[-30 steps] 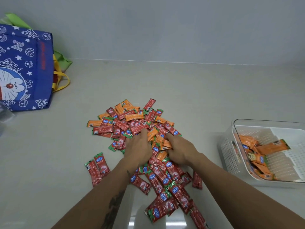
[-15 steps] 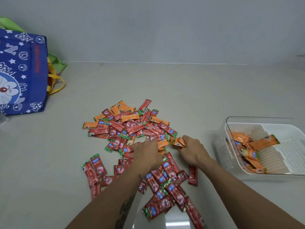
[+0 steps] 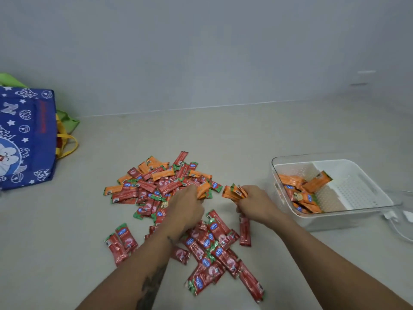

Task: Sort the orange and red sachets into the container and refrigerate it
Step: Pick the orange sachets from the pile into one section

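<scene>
A mixed pile of red and orange sachets (image 3: 154,184) lies on the beige counter, with a separate spread of red sachets (image 3: 212,245) nearer to me. My left hand (image 3: 185,209) rests on the pile and pinches an orange sachet (image 3: 203,189) at its right edge. My right hand (image 3: 254,203) grips a bunch of orange sachets (image 3: 233,192), lifted just right of the pile. The clear container (image 3: 330,218) with a white perforated insert stands at the right; several orange sachets (image 3: 299,193) lie in its left compartment.
A blue cartoon-print bag (image 3: 24,139) with yellow handles stands at the far left, a green bag behind it. A clear lid and a white cable (image 3: 395,217) lie right of the container. A grey wall closes off the back of the counter.
My right hand has lifted a bunch of orange sachets out of the pile and moved right, toward the container. My left hand has slid to the pile's right edge onto an orange sachet.
</scene>
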`<state>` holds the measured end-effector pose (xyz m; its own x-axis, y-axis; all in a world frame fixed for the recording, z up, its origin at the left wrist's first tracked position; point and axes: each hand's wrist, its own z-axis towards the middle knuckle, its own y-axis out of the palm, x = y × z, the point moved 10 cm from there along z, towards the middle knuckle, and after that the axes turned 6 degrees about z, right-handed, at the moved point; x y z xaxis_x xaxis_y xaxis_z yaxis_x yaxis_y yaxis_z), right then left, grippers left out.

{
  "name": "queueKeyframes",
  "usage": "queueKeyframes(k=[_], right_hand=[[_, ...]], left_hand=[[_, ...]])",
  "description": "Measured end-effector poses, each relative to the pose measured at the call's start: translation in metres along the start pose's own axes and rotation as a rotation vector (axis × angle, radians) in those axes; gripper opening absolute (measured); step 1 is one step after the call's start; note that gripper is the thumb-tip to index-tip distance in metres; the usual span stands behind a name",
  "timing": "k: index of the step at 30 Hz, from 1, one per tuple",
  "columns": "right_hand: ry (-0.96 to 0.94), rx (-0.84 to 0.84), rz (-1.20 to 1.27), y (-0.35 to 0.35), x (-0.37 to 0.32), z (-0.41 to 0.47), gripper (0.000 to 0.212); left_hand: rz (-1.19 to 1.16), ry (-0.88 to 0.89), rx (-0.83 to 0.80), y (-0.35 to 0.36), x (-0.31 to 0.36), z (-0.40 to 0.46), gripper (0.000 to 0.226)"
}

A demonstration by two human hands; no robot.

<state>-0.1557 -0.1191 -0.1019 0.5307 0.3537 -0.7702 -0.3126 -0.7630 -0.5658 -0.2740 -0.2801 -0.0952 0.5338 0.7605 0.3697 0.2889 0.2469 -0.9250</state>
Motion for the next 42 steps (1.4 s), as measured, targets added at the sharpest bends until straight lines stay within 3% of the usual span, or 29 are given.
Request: queueKeyframes(k=[4,8,13,19,27,30,33,37,40,42], right_hand=[[-0.086,0.029,0.137,-0.038,-0.03,-0.027,0.015],[-0.139,0.202,0.139,-0.102,-0.037,-0.049,0.011],[-0.079,0.308,-0.062,-0.156,-0.004,-0.056,0.007],[0.021,0.085,-0.309,-0.154,0.045,-0.045,0.031],[-0.213,-0.144,-0.293,-0.157,0.054,-0.066,0.039],[-0.274,-0.158,-0.537,-0.155,0.062,-0.076,0.039],[-0.389,-0.052,-0.797,-0.15,0.058,-0.085,0.03],[-0.429,0.011,-0.851,-0.15,0.054,-0.086,0.026],[-0.464,0.035,-0.847,-0.15,0.054,-0.086,0.027],[-0.484,0.048,-0.842,-0.15,0.054,-0.087,0.028]], left_hand=[[-0.102,0.08,-0.029,-0.023,0.025,-0.008,0.007],[-0.169,0.211,-0.008,-0.048,0.073,-0.018,0.014],[-0.232,0.299,0.014,-0.056,0.133,-0.029,0.018],[-0.147,0.368,0.001,-0.04,0.192,-0.025,0.015],[-0.172,0.318,-0.038,-0.005,0.254,0.003,0.01],[-0.096,0.299,-0.059,0.012,0.273,0.017,0.014],[0.056,0.323,-0.072,0.027,0.287,0.028,0.019],[0.253,0.351,-0.115,0.05,0.291,0.033,0.034],[0.447,0.346,-0.15,0.062,0.291,0.038,0.058],[0.445,0.334,-0.187,0.064,0.292,0.04,0.074]])
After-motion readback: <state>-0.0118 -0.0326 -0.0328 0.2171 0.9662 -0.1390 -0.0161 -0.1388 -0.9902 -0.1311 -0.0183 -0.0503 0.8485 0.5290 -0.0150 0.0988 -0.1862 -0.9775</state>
